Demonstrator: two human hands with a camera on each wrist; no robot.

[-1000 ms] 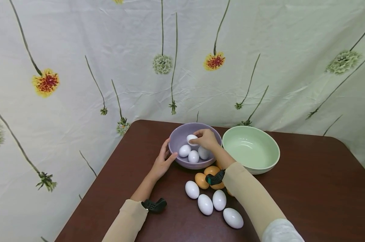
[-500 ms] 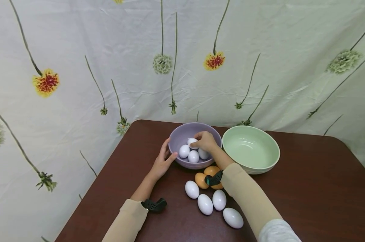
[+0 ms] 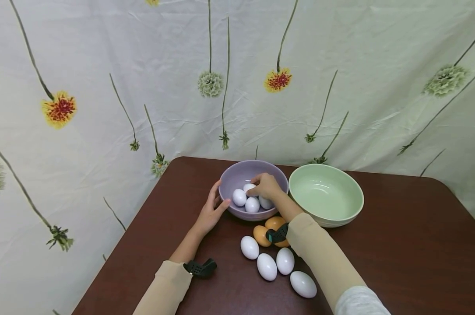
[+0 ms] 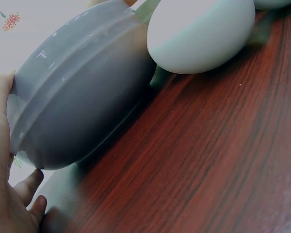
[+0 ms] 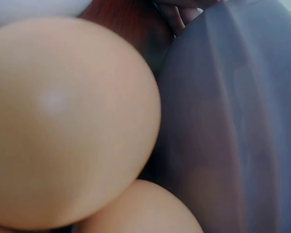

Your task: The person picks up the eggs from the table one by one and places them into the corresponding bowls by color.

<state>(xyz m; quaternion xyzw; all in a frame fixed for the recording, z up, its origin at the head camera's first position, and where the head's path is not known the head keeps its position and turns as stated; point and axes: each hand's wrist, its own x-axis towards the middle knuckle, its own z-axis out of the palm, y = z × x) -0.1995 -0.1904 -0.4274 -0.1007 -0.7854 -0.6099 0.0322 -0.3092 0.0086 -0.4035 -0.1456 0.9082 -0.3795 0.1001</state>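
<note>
A purple bowl (image 3: 237, 171) stands near the table's back edge, with several white eggs in it. My left hand (image 3: 212, 211) holds its left side, thumb at the near rim; the left wrist view shows fingertips along the bowl's outer wall (image 4: 82, 92). Inside the bowl, my right hand (image 3: 269, 187) pinches a white egg (image 3: 248, 187) low among three others, one of them a white egg (image 3: 239, 197) at the left. Part of the pinched egg is hidden by the fingers. Below the right wrist lie orange-brown eggs (image 3: 262, 236), large and close in the right wrist view.
A light green bowl (image 3: 325, 194) stands right beside the purple one, with nothing in it. In front lie several white eggs (image 3: 267, 267) on the dark red-brown table (image 3: 410, 245). A flower-printed cloth (image 3: 174, 78) hangs behind the table.
My right hand has lowered the white egg down into the purple bowl, among the others. The left hand keeps its place on the bowl.
</note>
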